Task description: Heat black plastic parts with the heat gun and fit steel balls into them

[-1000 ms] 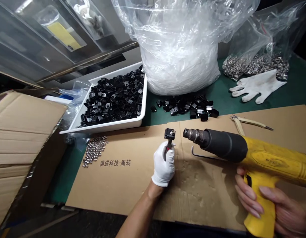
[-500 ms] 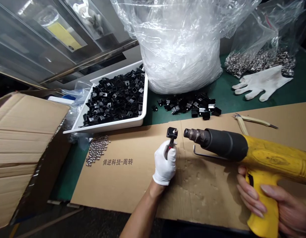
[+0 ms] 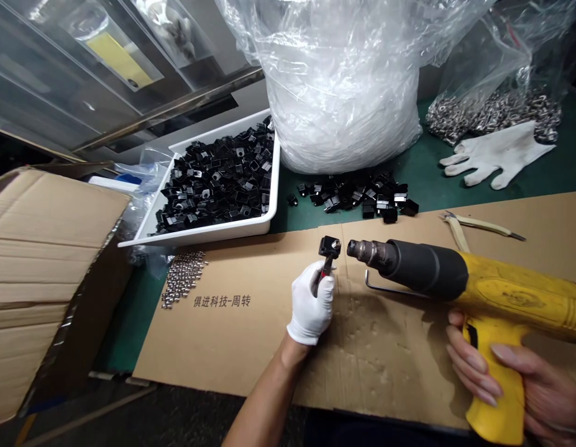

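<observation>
The gloved left hand (image 3: 310, 304) pinches pliers (image 3: 324, 276) gripping a black plastic block (image 3: 329, 246); the bare right hand (image 3: 483, 366) wraps a yellow heat gun (image 3: 497, 292), its nozzle (image 3: 362, 251) just beside the block. Held this close, heat could melt the block or scorch the cardboard sheet (image 3: 222, 347) below.

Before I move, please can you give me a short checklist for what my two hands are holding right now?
Black part gripped in pliers: ok.
Left hand wearing a white glove: ok.
Right hand on the grip of the yellow heat gun: ok, but bare, so not ok for protection.
Heat gun nozzle aimed at the black part, not touching it: ok.
Heat gun switched on: cannot tell.
Metal piece seated in the black part: cannot tell.
</observation>
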### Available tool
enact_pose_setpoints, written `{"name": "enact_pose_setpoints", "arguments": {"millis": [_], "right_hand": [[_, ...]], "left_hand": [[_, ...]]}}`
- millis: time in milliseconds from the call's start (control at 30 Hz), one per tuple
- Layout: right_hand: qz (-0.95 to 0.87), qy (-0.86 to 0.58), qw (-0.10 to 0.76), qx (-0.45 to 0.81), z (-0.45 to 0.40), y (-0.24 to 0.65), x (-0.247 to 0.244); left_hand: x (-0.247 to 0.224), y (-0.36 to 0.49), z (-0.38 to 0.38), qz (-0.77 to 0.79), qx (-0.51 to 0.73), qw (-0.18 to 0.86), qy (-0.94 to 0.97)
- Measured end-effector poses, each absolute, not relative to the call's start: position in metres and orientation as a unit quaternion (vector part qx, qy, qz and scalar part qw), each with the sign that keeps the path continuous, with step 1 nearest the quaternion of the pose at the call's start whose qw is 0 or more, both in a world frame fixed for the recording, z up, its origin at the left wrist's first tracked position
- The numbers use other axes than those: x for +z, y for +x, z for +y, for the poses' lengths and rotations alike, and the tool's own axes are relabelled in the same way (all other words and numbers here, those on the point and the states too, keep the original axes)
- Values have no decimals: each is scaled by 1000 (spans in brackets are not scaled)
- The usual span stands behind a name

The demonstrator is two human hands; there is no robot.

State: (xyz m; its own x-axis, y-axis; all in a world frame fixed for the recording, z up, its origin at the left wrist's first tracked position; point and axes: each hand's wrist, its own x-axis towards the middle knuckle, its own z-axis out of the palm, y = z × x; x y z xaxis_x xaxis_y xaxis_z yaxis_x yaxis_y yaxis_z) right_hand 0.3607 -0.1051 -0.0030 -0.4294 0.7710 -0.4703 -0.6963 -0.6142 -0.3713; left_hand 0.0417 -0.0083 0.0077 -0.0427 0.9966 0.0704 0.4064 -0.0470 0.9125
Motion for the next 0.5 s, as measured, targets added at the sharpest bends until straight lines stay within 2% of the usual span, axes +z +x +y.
{"name": "enact_pose_setpoints", "arguments": {"millis": [500], "right_hand": [[-68,-327,430,839,-103,359,-1]], "left_hand": [[8,40,-7,594,413,362,588]]}}
